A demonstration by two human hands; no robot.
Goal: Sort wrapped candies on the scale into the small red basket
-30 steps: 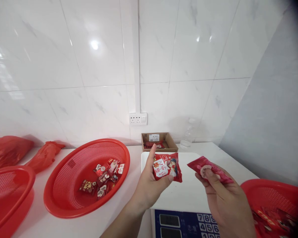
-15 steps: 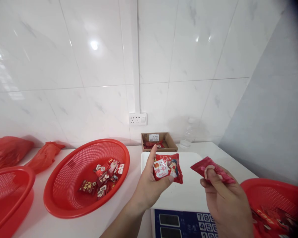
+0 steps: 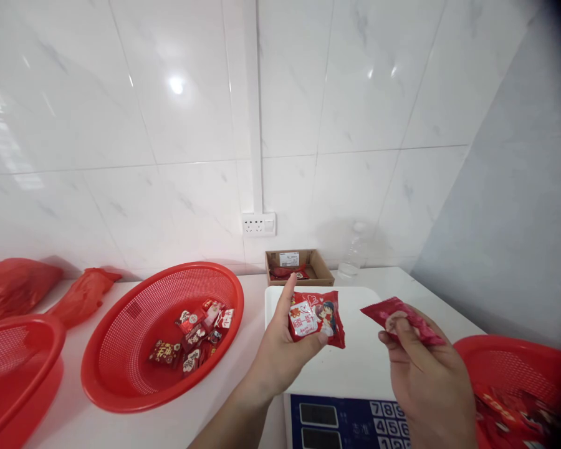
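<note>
My left hand [image 3: 277,352] pinches a red snack packet [image 3: 316,318] with a cartoon figure and a white label, holding it face up over the white pan of a weighing scale [image 3: 350,368]. My right hand [image 3: 427,377] grips a second red packet [image 3: 402,319] between thumb and fingers, above the scale's right side. The scale's blue keypad [image 3: 350,424] shows at the bottom edge. The two packets are apart, a short gap between them.
A red mesh basket [image 3: 121,368] on the left holds several small red packets [image 3: 194,337]. Another red basket [image 3: 518,368] with packets sits at the right, a third [image 3: 14,368] at far left. Red plastic bags [image 3: 81,296], a cardboard box [image 3: 299,267], a plastic bottle [image 3: 353,259] and a wall socket [image 3: 258,224] stand behind.
My right hand has drifted slightly right with its packet. The left hand and its packet have hardly moved.
</note>
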